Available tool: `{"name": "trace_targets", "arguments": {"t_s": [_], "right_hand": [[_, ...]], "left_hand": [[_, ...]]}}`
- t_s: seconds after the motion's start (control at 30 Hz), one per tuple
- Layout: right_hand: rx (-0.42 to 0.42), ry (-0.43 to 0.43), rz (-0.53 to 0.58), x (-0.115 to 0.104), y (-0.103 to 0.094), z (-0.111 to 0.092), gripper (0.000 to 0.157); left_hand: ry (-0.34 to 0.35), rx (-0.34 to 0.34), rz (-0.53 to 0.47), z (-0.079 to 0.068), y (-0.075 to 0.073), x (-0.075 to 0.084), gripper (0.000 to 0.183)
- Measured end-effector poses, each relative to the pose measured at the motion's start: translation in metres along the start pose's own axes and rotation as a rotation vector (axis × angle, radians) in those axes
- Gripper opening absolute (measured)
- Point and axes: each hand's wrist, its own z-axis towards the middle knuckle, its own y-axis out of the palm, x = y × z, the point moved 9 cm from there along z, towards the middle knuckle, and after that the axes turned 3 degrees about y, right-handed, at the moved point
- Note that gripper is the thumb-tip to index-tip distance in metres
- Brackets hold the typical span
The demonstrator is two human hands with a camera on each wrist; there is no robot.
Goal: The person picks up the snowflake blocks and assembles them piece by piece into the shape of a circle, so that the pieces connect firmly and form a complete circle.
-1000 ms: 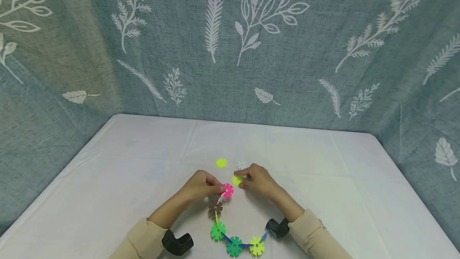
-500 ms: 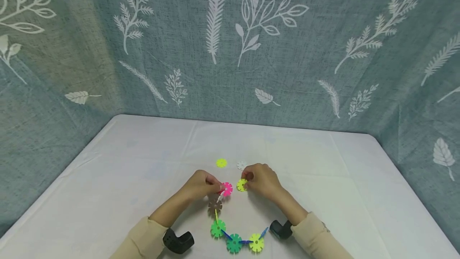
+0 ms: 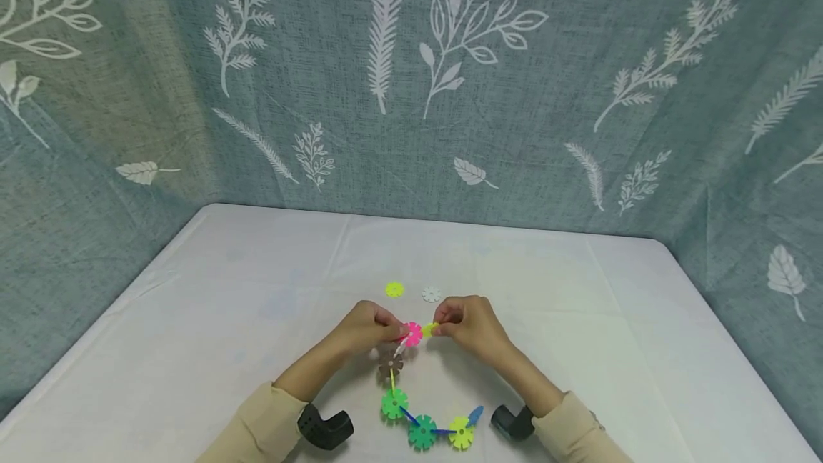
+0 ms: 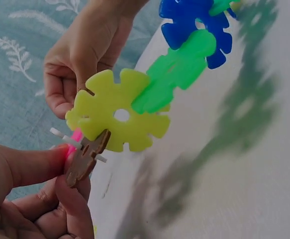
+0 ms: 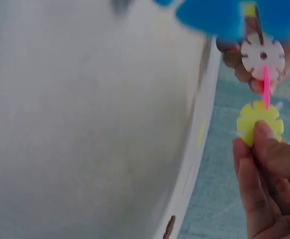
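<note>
In the head view my left hand pinches a pink notched snowflake disc, the end of a curved chain of interlocking discs. My right hand pinches a yellow notched disc between thumb and fingers. Its rim meets the pink disc's edge; whether the slots are interlocked, I cannot tell. From the pink disc the chain continues with a white disc, a brown disc, a yellow disc, a light green disc, then blue, green and yellow ones, ending in a blue disc.
A loose yellow disc and a loose white disc lie beyond the hands on the white-covered table. Black wrist devices sit by both sleeves. A leaf-patterned teal curtain hangs behind the table.
My right hand has picked the yellow disc up from the table, turned it and brought it against the pink disc. My left hand keeps its pinch and has shifted slightly right.
</note>
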Motion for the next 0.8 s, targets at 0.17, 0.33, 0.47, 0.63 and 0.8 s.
{"name": "trace_targets", "arguments": {"t_s": [0.17, 0.33, 0.47, 0.63, 0.8], "right_hand": [[0.071, -0.099, -0.095, -0.017, -0.002, -0.005, 0.013], [0.155, -0.209, -0.182, -0.032, -0.006, -0.010, 0.014], [0.127, -0.230, -0.197, -0.031, -0.004, -0.009, 0.015], [0.059, -0.253, -0.198, -0.029, 0.001, -0.007, 0.014], [0.049, -0.240, -0.173, -0.026, 0.002, -0.006, 0.013]], "left_hand": [[0.003, 0.016, -0.027, -0.001, 0.001, 0.004, 0.015], [0.006, 0.080, -0.063, -0.003, 0.004, 0.008, 0.011], [0.031, 0.090, -0.053, -0.006, 0.006, 0.007, 0.013], [0.174, 0.151, 0.210, -0.012, 0.000, 0.021, 0.011], [0.397, 0.306, 0.457, -0.020, -0.005, 0.048, 0.008]]}}
